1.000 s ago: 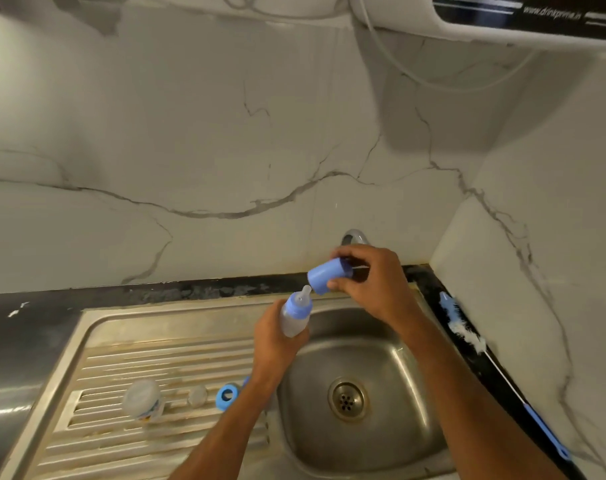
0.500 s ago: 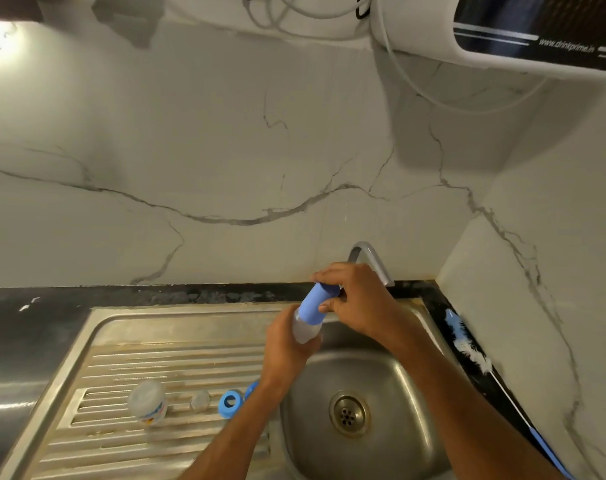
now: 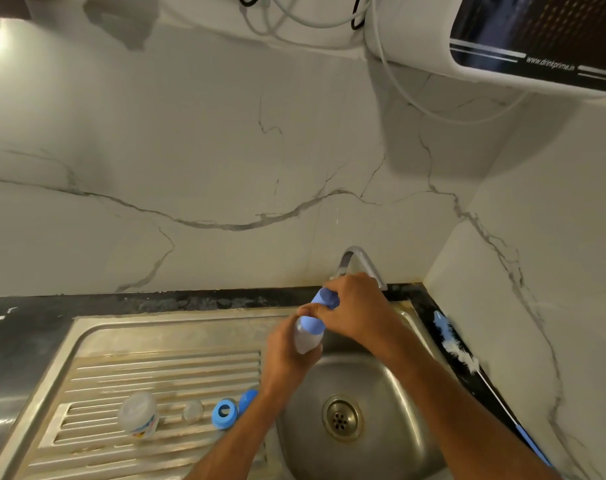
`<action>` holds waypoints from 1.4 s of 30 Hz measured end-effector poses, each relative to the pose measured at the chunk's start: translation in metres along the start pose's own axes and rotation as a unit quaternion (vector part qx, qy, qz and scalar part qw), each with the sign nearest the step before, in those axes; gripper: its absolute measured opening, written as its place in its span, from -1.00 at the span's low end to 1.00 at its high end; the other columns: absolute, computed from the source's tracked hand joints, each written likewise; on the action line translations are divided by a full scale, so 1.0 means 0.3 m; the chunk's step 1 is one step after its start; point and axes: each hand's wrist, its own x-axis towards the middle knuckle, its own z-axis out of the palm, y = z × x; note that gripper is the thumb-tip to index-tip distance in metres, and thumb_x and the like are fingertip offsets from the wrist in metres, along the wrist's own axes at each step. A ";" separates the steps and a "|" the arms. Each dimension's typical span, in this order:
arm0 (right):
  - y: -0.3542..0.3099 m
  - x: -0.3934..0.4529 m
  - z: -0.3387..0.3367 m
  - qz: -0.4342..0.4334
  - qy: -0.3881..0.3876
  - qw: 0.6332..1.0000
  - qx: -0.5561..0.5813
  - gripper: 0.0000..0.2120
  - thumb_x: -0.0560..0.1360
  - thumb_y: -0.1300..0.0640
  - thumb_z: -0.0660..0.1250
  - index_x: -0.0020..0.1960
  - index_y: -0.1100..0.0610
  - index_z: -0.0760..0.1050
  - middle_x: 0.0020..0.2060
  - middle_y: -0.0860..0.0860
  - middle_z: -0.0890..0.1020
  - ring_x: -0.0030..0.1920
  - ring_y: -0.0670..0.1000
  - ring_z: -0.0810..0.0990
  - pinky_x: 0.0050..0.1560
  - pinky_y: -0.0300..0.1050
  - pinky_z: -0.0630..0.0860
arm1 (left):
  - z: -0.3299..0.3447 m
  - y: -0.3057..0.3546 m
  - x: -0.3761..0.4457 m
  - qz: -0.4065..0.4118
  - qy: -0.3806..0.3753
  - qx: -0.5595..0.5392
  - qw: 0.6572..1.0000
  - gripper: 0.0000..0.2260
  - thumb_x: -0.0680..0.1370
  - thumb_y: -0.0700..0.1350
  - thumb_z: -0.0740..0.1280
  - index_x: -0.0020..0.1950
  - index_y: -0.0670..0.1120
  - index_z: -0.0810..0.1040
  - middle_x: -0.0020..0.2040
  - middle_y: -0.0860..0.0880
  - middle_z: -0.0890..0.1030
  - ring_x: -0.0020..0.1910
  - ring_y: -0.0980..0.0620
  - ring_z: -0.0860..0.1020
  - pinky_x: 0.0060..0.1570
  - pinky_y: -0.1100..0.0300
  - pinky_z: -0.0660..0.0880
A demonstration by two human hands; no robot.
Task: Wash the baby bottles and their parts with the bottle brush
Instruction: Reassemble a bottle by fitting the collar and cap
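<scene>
Over the sink bowl (image 3: pixel 391 382), my left hand (image 3: pixel 287 355) wraps its grip around the clear body of a baby bottle (image 3: pixel 306 337), held tilted toward one o'clock, with the fingers curled round it. My right hand (image 3: pixel 353 310) closes its grip on the blue cap (image 3: pixel 324 301) at the bottle's upper end, thumb and fingers pinching it; I cannot tell whether the cap is fully seated on the blue collar beneath it. The tap (image 3: pixel 358 263) curves up at twelve o'clock just behind my right knuckles, which hide its spout.

On the ribbed draining board (image 3: pixel 138 375), at eight o'clock from the bottle, a second clear bottle (image 3: pixel 138 414) lies on its side. Beside it, toward three o'clock, sits a small clear teat (image 3: pixel 192 410), then a blue screw ring (image 3: pixel 225 413), then another blue piece (image 3: pixel 247 400) partly hidden behind my left forearm.

The bottle brush (image 3: pixel 455 349) lies untouched on the dark tabletop (image 3: pixel 24 341) strip at three o'clock, along the marble side wall, white-and-blue bristles pointing to twelve, blue handle toward five. My right forearm stretches between the bowl and the brush. A wall-mounted water purifier (image 3: pixel 537 39) hangs at one o'clock, tubes trailing down from it.
</scene>
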 end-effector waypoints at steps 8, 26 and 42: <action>0.000 0.031 -0.054 -0.136 -0.086 0.987 -0.022 -0.66 0.47 0.26 0.42 0.24 0.12 0.61 0.13 0.04 0.67 0.16 0.01 0.60 0.26 -0.10 0.50 | 0.003 0.003 0.015 -0.023 -0.013 0.006 1.000 -0.61 0.43 -0.17 0.54 0.22 -0.04 0.53 0.00 0.05 0.63 -0.14 0.16 0.58 -0.21 0.42 0.46; 0.005 0.067 -0.009 -0.163 -0.038 0.985 -0.038 -0.83 0.39 0.14 0.47 -0.08 0.19 0.57 -0.19 0.07 0.64 -0.16 0.06 0.58 -0.03 0.07 0.57 | -0.052 0.028 0.019 -0.025 -0.012 0.014 1.000 -0.68 0.40 -0.18 0.53 0.04 0.06 0.51 -0.11 0.04 0.65 -0.17 0.08 0.62 -0.14 0.24 0.57; -0.018 0.070 -0.027 -0.183 -0.039 0.982 0.005 -0.67 0.47 0.21 0.45 0.23 0.12 0.59 0.09 0.08 0.66 0.07 0.06 0.62 0.17 -0.04 0.55 | -0.093 0.005 0.041 -0.008 0.003 0.019 1.000 -0.58 0.37 -0.21 0.55 0.20 -0.11 0.58 -0.03 -0.07 0.67 -0.10 -0.04 0.63 -0.10 0.13 0.60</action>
